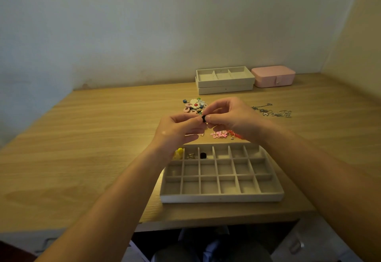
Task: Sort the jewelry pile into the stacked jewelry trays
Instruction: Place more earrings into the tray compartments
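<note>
Above the table, my left hand (177, 129) and my right hand (228, 117) meet, both pinching one small black earring (203, 119) between their fingertips. Below them lies a grey tray (221, 196) divided into many small compartments. Its far row holds a yellow piece (179, 152), a silvery piece (190, 155) and a black piece (203, 155). A colourful jewelry pile (193, 106) with a white flower lies beyond my hands. Pink flower pieces (219, 134) lie just past the tray, partly hidden by my right hand.
Two stacked grey trays (224, 85) stand at the back of the wooden table (92, 138), with a pink jewelry box (273, 76) to their right. Silver chains (272, 111) lie on the right. The wall rises behind and at the right.
</note>
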Motion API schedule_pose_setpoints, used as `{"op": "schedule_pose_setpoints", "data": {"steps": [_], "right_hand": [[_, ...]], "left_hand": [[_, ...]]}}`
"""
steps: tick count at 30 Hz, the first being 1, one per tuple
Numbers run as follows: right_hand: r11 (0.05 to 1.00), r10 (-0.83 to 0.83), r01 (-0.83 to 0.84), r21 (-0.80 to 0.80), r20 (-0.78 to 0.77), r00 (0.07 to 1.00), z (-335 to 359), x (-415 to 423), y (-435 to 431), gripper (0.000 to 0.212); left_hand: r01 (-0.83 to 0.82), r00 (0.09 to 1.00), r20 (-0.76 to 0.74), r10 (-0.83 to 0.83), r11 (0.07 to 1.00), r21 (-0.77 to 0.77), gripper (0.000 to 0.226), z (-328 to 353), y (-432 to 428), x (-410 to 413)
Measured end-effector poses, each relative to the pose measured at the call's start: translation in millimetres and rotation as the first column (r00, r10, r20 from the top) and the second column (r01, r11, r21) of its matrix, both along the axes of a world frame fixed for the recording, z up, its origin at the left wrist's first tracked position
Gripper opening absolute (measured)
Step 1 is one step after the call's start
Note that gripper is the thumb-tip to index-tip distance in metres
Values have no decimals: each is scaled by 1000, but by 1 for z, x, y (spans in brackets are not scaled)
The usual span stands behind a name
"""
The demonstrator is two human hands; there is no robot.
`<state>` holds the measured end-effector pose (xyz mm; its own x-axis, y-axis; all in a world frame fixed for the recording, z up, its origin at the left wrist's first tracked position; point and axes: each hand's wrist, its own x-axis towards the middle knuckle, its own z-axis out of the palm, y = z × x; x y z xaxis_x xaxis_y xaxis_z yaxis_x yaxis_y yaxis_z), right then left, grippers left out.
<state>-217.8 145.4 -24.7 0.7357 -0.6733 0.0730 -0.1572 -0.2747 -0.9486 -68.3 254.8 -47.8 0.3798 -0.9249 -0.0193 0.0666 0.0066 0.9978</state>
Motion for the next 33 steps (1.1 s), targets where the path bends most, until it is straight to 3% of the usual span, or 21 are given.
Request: {"op": "schedule_pose_setpoints", "data": {"steps": [5,8,11,15,20,33], "right_hand": [[988,5,-29,-154,-151,988,-2,-2,-4,13],[966,47,-118,-231,-291,956,-5,-5,-4,10],[922,23,-172,-347,-393,919,-11,-3,-2,11],[890,-10,-192,-414,-437,899,-17,2,1,15],[859,-8,-238,-454,-477,879,-16,5,4,19],[749,-41,-362,-554,-585,810,-8,13,14,26]], "left_hand": [[-52,919,392,54,999,-15,8,-3,3,8],[-60,798,603,6,996,70,1,-10,2,15],[-7,661,739,-131,983,181,8,-14,2,18],[39,545,810,-216,972,234,7,-13,1,15],[26,495,838,-230,968,250,8,-13,-1,10],[-8,516,822,-242,958,287,12,-14,-6,2]]}}
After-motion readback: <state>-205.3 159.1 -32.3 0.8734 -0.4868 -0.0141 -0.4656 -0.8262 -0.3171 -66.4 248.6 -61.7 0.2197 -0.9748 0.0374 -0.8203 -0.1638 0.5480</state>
